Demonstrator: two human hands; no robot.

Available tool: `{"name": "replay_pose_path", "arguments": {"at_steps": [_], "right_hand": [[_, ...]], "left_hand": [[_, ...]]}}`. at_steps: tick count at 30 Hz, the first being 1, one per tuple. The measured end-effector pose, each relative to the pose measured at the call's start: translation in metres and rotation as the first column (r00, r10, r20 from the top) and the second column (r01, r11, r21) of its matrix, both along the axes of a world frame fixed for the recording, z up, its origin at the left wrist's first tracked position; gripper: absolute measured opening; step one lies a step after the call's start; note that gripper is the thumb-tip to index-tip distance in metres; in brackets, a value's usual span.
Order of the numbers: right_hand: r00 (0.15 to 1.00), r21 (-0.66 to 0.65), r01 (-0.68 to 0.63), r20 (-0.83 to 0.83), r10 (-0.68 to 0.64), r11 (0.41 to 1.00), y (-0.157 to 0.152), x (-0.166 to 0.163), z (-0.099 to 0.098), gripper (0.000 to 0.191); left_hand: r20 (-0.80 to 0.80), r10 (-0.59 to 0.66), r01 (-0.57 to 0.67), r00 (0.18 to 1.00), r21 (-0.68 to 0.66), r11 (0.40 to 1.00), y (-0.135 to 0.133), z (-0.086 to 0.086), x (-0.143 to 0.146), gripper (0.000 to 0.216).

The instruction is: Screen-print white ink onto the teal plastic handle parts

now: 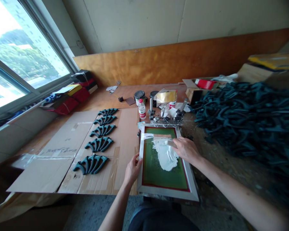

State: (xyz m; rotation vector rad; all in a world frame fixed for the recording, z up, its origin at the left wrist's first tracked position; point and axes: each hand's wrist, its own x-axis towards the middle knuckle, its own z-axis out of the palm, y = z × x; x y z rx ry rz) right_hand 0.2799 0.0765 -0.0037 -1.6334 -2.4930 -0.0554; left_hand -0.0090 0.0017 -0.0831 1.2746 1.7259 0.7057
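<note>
The right hand (186, 150) rests on a green screen-printing frame (166, 189), its fingers closed around a pale, flat squeegee (159, 138) that lies across the upper part of the mesh. Just below the squeegee, a thick patch of white ink (167, 157) spreads over the middle of the green mesh. The left hand (133, 168) grips the frame's silver left edge, fingers curled onto the rim and thumb on top. The frame lies flat on the tabletop (219, 160), directly in front of the person, its far end held in a metal clamp fixture (167, 119).

To the left of the frame, flattened cardboard (62, 154) covers the tabletop. On it, five groups of dark teal curved plastic parts (91, 163) lie in a row running away from the person. To the right, well apart from the frame, a large heap of the same dark parts (250, 118) fills the tabletop. Behind the clamp stand a small white bottle with a red label (142, 110), two dark jars (140, 95) and a crumpled bag (167, 96). A window (19, 61) lies at the far left.
</note>
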Motion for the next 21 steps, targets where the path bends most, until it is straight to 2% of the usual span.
{"name": "replay_pose_path", "arguments": {"at_steps": [4, 6, 8, 11, 13, 15, 18, 21], "right_hand": [[0.998, 0.084, -0.051, -0.044, 0.055, 0.995, -0.022, -0.005, -0.021, 0.013], [0.978, 0.091, -0.184, -0.088, 0.192, 0.979, -0.037, -0.008, -0.03, 0.02], [0.923, 0.088, -0.354, -0.127, 0.363, 0.931, -0.051, -0.004, -0.034, 0.026], [0.845, 0.033, -0.508, -0.177, 0.505, 0.861, -0.06, 0.008, -0.025, 0.027], [0.837, -0.048, -0.526, -0.208, 0.507, 0.849, -0.056, 0.012, -0.015, 0.025], [0.858, -0.068, -0.481, -0.239, 0.454, 0.874, -0.049, 0.009, -0.009, 0.023], [0.87, 0.097, -0.406, -0.265, 0.416, 0.909, -0.048, 0.002, -0.016, 0.026], [0.824, 0.245, -0.453, -0.254, 0.507, 0.857, -0.061, 0.004, -0.029, 0.032]], "left_hand": [[0.008, -0.008, 0.007, 1.0, 0.008, 1.0, 0.0, -0.005, -0.002, 0.053], [0.013, -0.015, 0.015, 1.0, 0.01, 1.0, 0.0, -0.007, -0.003, 0.053], [0.019, -0.022, 0.021, 1.0, 0.018, 1.0, 0.0, -0.007, -0.003, 0.054], [0.017, -0.019, 0.018, 1.0, 0.025, 1.0, 0.0, -0.006, -0.002, 0.053], [0.013, -0.008, 0.007, 1.0, 0.027, 1.0, 0.0, -0.004, -0.001, 0.051], [0.012, 0.003, -0.003, 1.0, 0.032, 0.999, -0.001, -0.003, 0.0, 0.051], [0.042, 0.014, -0.016, 0.999, 0.036, 0.999, -0.002, -0.001, 0.001, 0.052], [0.096, 0.023, -0.026, 0.995, 0.034, 0.999, -0.002, -0.003, 0.0, 0.054]]}}
